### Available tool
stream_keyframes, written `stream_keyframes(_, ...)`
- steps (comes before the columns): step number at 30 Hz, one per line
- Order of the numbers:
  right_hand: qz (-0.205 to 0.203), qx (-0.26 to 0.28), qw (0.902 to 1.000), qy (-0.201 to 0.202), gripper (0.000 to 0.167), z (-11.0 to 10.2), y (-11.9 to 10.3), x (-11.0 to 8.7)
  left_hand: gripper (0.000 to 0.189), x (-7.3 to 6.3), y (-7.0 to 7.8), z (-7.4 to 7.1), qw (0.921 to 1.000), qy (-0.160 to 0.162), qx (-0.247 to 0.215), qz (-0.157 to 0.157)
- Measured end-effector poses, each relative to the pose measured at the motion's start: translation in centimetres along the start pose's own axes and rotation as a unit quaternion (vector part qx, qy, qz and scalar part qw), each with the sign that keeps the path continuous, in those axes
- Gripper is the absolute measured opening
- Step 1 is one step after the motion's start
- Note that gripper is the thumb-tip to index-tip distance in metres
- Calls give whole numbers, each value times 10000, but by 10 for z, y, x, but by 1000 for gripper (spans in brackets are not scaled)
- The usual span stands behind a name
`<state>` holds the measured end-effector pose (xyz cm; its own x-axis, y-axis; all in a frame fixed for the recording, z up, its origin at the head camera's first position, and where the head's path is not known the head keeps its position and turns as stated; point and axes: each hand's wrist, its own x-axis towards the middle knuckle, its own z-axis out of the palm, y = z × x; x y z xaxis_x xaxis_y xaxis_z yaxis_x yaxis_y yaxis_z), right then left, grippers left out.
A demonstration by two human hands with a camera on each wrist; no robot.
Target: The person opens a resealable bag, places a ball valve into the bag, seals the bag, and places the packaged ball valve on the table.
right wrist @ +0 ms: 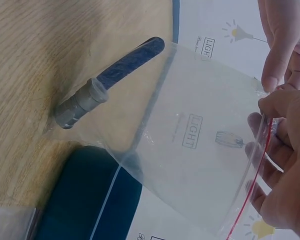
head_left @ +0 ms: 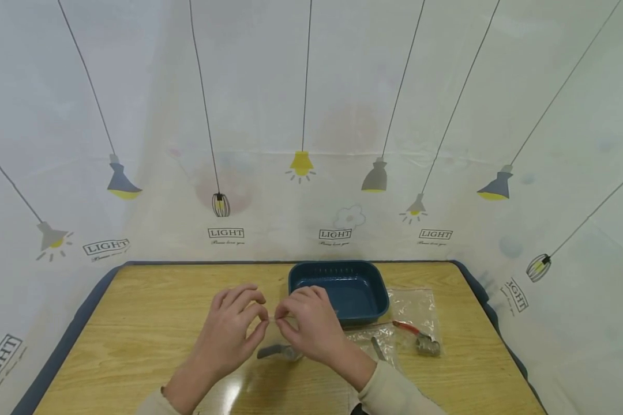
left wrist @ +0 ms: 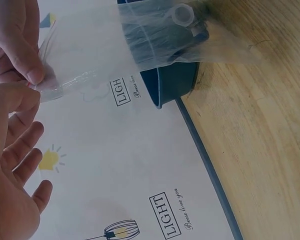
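A clear zip bag [right wrist: 190, 170] with a red strip along its mouth hangs between my hands. Inside it, at the bottom, lies a grey fitting [right wrist: 80, 107] with a blue lever handle [right wrist: 132, 65], which looks like a valve. My left hand [head_left: 233, 325] pinches the mouth's edge between thumb and index finger, its other fingers loosely bent. Close beside it, my right hand [head_left: 311, 323] pinches the same edge. In the head view the bag is barely visible, and the right hand partly covers the fitting.
Behind the right hand stands a dark blue plastic basin [head_left: 381, 288]. To its right, a red-handled fitting [head_left: 426, 344] lies on a clear bag [head_left: 415, 300]. Nearer is another clear bag with a greyish handle [head_left: 378, 349]. A lamp-printed sheet [head_left: 270, 115] rises behind the wooden table [head_left: 145, 323].
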<state>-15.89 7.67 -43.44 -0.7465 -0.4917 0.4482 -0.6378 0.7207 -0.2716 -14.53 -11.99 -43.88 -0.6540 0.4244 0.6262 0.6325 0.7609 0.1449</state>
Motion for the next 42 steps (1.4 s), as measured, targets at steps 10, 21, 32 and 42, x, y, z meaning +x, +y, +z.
stream_keyframes(10, -243, 21, 9992, 308, 10, 3, 0, -1, 16, 0, 1, 6, 9997, 132, -224, 27)
stream_keyframes(21, -137, -78, 9998, 134, 8, -2, 5, -3, 9, -2, 1, 7, 9990, 280, -359, -30)
stream_keyframes(32, -163, -98, 9998, -43, 7, -1, 4, -4, 14, -1, 2, 11, 9989, 125, -451, -56)
stream_keyframes(42, -144, -160, 9997, -103, 8, -4, 4, -6, 6, -2, 6, 12, 9992, 181, -347, 4)
